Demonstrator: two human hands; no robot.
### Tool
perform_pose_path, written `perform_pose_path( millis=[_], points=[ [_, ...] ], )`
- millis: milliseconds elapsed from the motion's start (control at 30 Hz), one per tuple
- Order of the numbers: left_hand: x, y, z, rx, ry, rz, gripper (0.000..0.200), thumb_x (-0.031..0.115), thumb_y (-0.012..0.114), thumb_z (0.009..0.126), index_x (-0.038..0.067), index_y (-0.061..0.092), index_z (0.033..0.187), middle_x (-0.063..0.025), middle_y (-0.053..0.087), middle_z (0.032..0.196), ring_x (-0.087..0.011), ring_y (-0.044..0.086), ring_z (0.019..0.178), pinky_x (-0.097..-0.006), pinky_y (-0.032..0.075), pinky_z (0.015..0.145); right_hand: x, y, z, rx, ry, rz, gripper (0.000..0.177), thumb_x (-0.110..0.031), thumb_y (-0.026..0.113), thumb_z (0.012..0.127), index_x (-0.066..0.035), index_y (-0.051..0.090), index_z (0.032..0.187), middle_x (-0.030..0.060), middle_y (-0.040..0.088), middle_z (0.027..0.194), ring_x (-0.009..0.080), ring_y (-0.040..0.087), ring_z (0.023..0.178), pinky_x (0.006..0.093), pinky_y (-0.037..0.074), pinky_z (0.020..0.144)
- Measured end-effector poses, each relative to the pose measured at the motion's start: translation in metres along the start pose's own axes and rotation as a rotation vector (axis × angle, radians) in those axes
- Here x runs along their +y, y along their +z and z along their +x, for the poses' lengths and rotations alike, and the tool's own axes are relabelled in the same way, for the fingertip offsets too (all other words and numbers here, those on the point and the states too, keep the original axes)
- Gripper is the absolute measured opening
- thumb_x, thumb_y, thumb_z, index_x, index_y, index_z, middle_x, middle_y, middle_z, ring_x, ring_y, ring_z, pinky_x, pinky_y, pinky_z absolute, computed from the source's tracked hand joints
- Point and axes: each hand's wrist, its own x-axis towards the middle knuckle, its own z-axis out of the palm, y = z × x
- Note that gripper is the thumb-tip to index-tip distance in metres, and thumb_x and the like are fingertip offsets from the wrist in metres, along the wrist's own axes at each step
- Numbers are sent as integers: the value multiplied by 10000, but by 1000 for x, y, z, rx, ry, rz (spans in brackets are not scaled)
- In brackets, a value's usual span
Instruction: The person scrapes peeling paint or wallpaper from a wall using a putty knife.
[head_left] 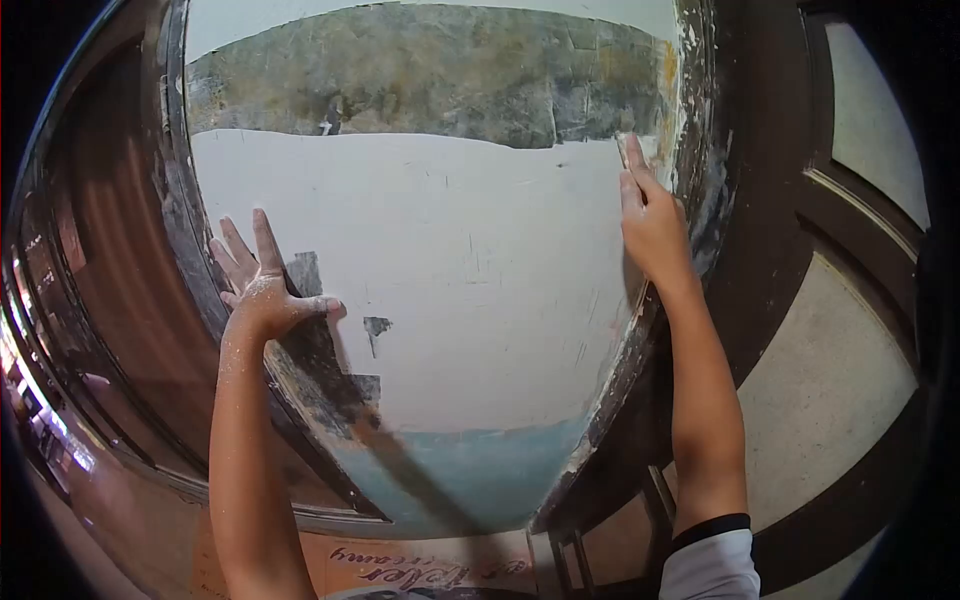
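Observation:
In front of me is a wall panel with a white coating (470,230) over most of its middle. A grey-green bare band (430,75) crosses its upper part. My left hand (265,290) is dusted with white powder and spread flat against the panel's left side, fingers apart, holding nothing. Beside it, dark bare patches (315,340) with squarish edges break the coating. My right hand (655,225) is closed on a thin flat scraper (623,150), seen nearly edge-on, at the upper right where the coating meets the band. Its handle is mostly hidden by my fingers.
Worn dark frame edges with flaking paint (692,120) border the panel. Blue-green paint (480,455) shows along its bottom. Brown printed cardboard (420,565) lies below on the floor. Dark wooden panelling with pale insets (835,380) stands at right, and a brown wooden door (115,220) at left.

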Motion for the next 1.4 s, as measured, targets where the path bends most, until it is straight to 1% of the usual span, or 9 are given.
perform_pose_path(
  millis=[167,233,367,433,633,700,833,1000,1400],
  points=[
    [-1,3,0,18,15,-1,1797,669,992,370,262,-191,1659,-245,-313,1680,-527,-231,1546,-864,151,1099,36,15,-2,81,-220,-13,479,-259,512,1076,-235,489,1554,285,712,1155,483,673,1064,462,544,917],
    [-7,6,5,34,16,5,1795,675,991,359,275,-176,1663,-244,-303,1685,-527,-230,1546,-857,153,1105,5,1,-3,-17,-33,-30,483,-248,507,1077,-230,485,1559,286,715,1151,486,671,1064,467,542,930],
    [-9,10,4,70,24,-17,1803,684,987,327,303,-158,1667,-228,-304,1691,-514,-220,1556,-852,167,1101,16,2,-4,36,-158,-23,482,-233,511,1075,-202,489,1556,276,701,1223,488,652,1110,466,532,971],
    [-7,8,3,74,28,-12,1802,685,985,326,305,-155,1668,-228,-291,1696,-513,-207,1561,-849,185,1098,14,-2,-8,-75,-28,-46,477,-280,493,1095,-203,478,1566,202,608,1456,420,541,1377,421,448,1123],
    [-8,13,8,106,-3,46,1789,669,993,337,326,-153,1666,-209,-280,1704,-492,-181,1575,-849,222,1092,8,-1,-8,-65,-16,-22,490,-272,499,1088,-222,467,1575,190,591,1475,423,561,1351,420,458,1111],
    [-11,14,10,108,10,51,1817,706,980,309,348,-192,1651,-193,-302,1701,-507,-182,1569,-861,211,1080,26,7,-10,68,-191,-114,450,-220,510,1066,-159,543,1510,250,700,1245,468,680,1067,470,543,943],
    [-14,14,11,96,18,4,1821,694,985,302,359,-194,1649,-190,-311,1699,-482,-194,1576,-853,197,1089,11,3,-3,-15,-60,-54,384,-213,514,1057,-88,623,1403,127,627,1442,456,656,1159,458,532,996],
    [-4,8,3,89,-15,41,1780,637,1009,354,344,-164,1661,-197,-270,1711,-475,-162,1585,-830,213,1120,21,3,-12,-4,-132,-74,504,-204,515,1052,-203,486,1556,282,706,1176,506,659,1064,494,534,941],
    [-10,12,7,139,15,23,1796,669,996,324,343,-155,1664,-209,-253,1715,-476,-168,1584,-822,203,1126,12,1,-7,12,-153,-98,508,-219,520,1058,-250,478,1564,320,704,1017,530,656,978,532,537,854]
  ],
)
